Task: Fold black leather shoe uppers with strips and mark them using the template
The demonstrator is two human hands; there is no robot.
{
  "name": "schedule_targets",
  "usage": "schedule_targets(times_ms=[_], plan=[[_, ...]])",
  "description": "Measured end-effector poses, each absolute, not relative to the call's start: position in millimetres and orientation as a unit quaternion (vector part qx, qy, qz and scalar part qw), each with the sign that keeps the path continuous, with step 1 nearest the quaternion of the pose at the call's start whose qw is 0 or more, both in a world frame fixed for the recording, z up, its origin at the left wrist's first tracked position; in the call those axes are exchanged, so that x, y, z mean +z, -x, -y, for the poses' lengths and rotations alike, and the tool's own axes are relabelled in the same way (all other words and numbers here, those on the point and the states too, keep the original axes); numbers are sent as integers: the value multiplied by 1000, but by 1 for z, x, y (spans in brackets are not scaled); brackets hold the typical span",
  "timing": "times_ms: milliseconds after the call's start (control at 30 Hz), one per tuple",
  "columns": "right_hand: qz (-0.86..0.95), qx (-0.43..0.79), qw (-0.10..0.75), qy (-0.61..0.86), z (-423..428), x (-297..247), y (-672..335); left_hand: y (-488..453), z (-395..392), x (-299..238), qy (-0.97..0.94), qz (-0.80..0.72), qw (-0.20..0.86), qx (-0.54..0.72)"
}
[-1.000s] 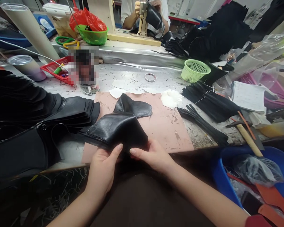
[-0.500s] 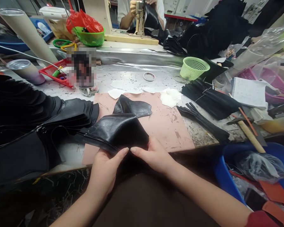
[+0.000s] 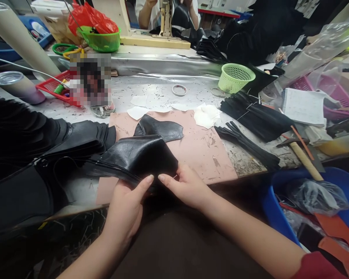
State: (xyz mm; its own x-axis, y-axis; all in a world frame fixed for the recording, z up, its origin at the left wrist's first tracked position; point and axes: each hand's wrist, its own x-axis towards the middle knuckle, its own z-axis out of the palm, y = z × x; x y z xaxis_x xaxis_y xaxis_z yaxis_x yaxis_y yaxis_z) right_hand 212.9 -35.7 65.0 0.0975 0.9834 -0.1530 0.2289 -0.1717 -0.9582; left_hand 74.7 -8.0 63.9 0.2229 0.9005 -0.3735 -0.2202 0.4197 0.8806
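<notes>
Both hands grip the near edge of a black leather piece [image 3: 139, 153] with a zipper [image 3: 116, 167] along its left side. My left hand [image 3: 128, 205] is closed on it by the zipper's lower end, thumb on top. My right hand [image 3: 190, 186] pinches the edge a little to the right, and the two thumb tips lie close together. The fingers under the leather are hidden. Behind it, another black leather part [image 3: 158, 128] lies on the pinkish board [image 3: 203, 151]; whether the two are joined I cannot tell.
Stacked black leather pieces [image 3: 49, 135] crowd the left. On the right lie black strips [image 3: 247, 145], a hammer [image 3: 306, 161] and a notebook [image 3: 304, 106]. A green basket [image 3: 237, 77] stands farther back, and a blue tub [image 3: 269, 205] sits below right. Across the table a person works at a sewing machine [image 3: 165, 19].
The whole view has shifted slightly, so things sit a little more to the left and higher. Both hands keep their hold on the leather piece, the thumbs still near each other.
</notes>
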Motion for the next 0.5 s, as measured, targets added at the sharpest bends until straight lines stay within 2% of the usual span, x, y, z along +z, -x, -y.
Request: schedule_targets(times_ms=[267, 500], plan=[[475, 482, 412, 609, 38, 64, -213, -75, 7, 60, -406, -475, 673, 396], [461, 494, 423, 604, 38, 63, -215, -70, 8, 52, -401, -498, 701, 316]])
